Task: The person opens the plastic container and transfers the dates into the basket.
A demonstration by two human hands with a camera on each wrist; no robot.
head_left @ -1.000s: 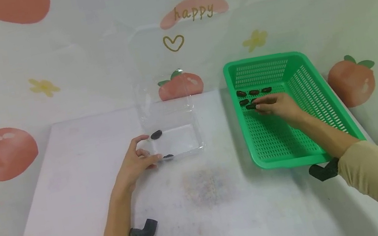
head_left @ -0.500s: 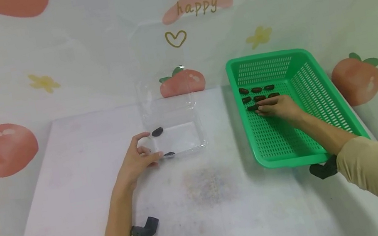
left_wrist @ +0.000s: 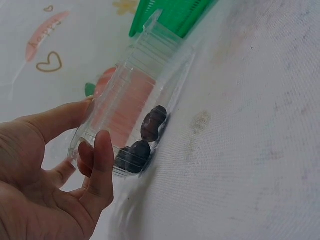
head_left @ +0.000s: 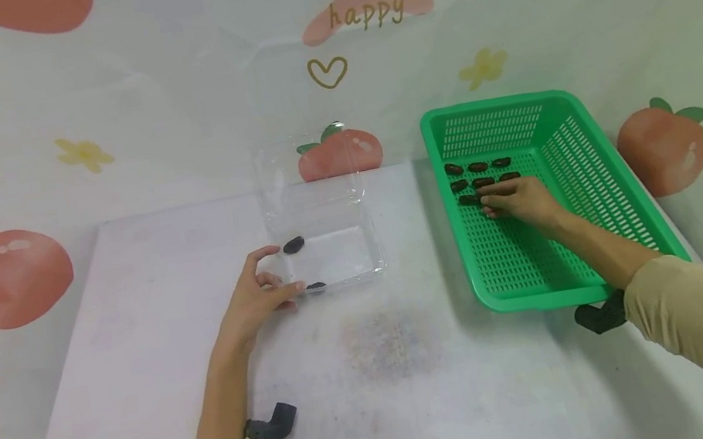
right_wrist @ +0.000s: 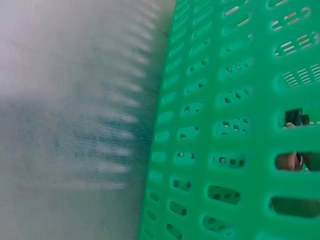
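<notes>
My left hand (head_left: 253,300) grips the left side of a clear plastic box (head_left: 337,257), its thumb at the near corner and a finger at the far one. The box's lid (head_left: 308,172) stands raised behind it. Inside lie dark dates (head_left: 293,245), one near each left corner; the left wrist view shows these dates (left_wrist: 154,122) through the clear wall. Over in the green basket (head_left: 549,301), my right hand (head_left: 521,203) pinches the right end of a date (head_left: 469,200). Slits in the basket wall show only bits of those fingers (right_wrist: 287,161).
Several dates (head_left: 478,167) lie in rows at the basket's far left, just beyond the right hand. Both containers rest on a white table (head_left: 386,417). A patterned cloth (head_left: 173,86) hangs behind. Black camera mounts (head_left: 273,425) sit on the wrists.
The head view has shifted slightly. My right hand has drawn a little nearer with its date, uncovering more of the second row. The left hand keeps its grip on the box.
</notes>
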